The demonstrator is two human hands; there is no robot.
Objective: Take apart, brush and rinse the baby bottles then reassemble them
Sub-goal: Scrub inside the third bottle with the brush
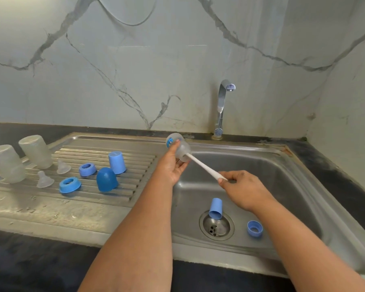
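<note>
While the third bottle body [178, 146] is tilted over the sink basin [293, 182], I log the brushing step as in hand.

Left hand [173, 167] wraps the bottle body, mouth down-right; right hand [240, 187] pinches the white brush handle [204, 166], whose head sits inside. Tap [223, 106] shows no water running. Two bottle bodies [6, 163], two nipples [45, 180], two rings [70, 185] and two caps [106, 179] lie on the drainboard [51, 207]; a light blue cap [215, 208] lies at the drain and a ring [255, 228] near it in the basin. Next, I judge: withdraw the brush, rinse, then do those two pieces.
</note>
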